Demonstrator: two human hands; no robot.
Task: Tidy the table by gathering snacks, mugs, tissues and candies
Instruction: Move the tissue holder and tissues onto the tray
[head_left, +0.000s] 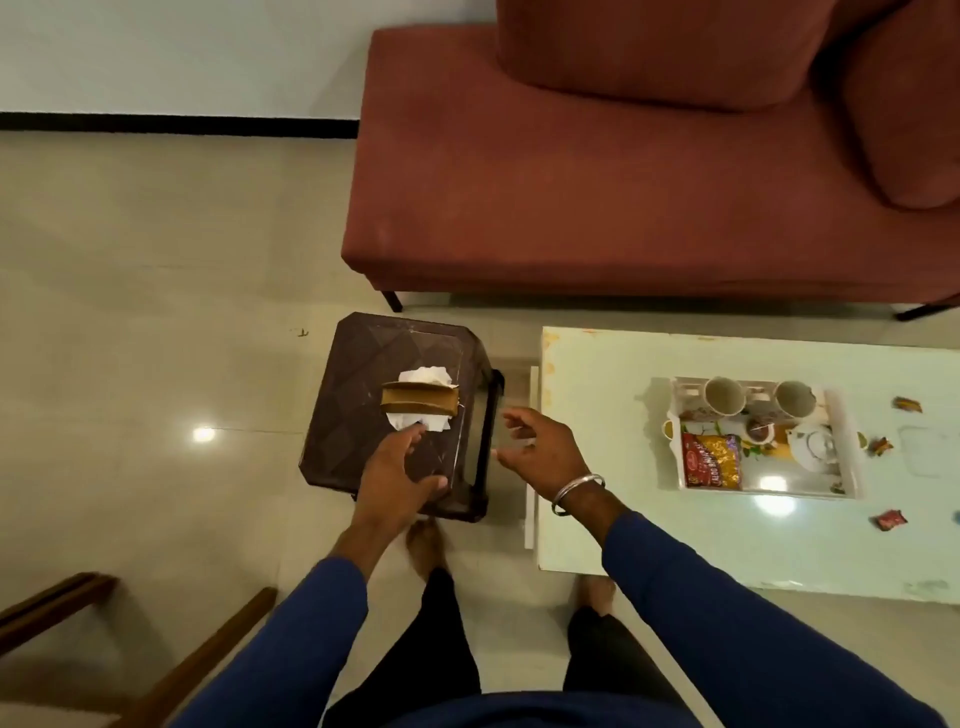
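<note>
A brown tissue holder (420, 400) with white tissues (425, 375) sticking out lies on a dark brown stool (363, 379). My left hand (400, 470) reaches over the stool, its fingertips touching the tissue at the holder's near edge. My right hand (540, 454) hovers open beside the stool's right edge and holds nothing. On the pale table (597, 519) a white tray (847, 447) carries two mugs (723, 396) (794, 399), a small teapot (813, 446) and a red snack packet (710, 461). Wrapped candies (906, 404) (881, 445) (891, 518) lie loose to the tray's right.
A red-brown sofa (597, 182) with cushions stands behind the stool and table. Wooden chair parts (156, 649) show at the lower left. The tiled floor (156, 312) stretches to the left. My bare feet stand between stool and table.
</note>
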